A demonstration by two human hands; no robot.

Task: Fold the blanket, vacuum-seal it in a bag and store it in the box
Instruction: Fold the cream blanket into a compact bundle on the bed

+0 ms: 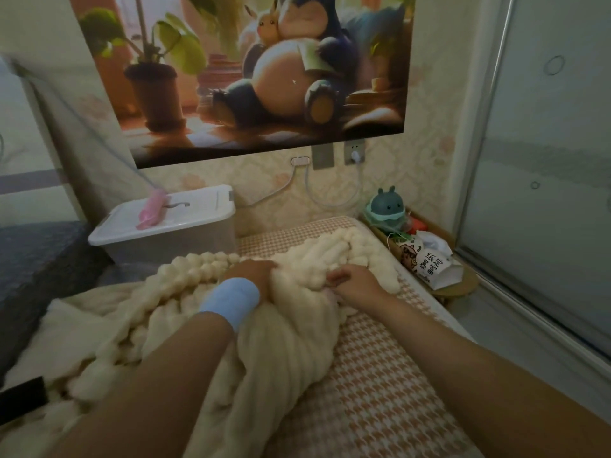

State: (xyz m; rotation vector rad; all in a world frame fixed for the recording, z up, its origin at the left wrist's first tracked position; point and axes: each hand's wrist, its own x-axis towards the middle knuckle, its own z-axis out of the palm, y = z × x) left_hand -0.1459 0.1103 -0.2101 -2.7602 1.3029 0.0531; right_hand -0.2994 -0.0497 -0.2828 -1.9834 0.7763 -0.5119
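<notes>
A cream, chunky-ribbed blanket is being held in a rumpled heap on the bed, whose houndstooth sheet is being left bare toward the right. A bunch of the blanket is being gripped by the left hand, whose fingers are being pushed down into the pile and are mostly hidden. A blue wristband is being worn on that wrist. Just beside it, a fold of the same blanket is being pinched by the right hand, its fingers curled round the fabric. The two hands are being held near each other, apart. Beyond the blanket, at the far left of the bed, the white box is being covered by its lid, on which a pink object is being carried. A teal toy and a white packet are being carried on a small side table at the right.
</notes>
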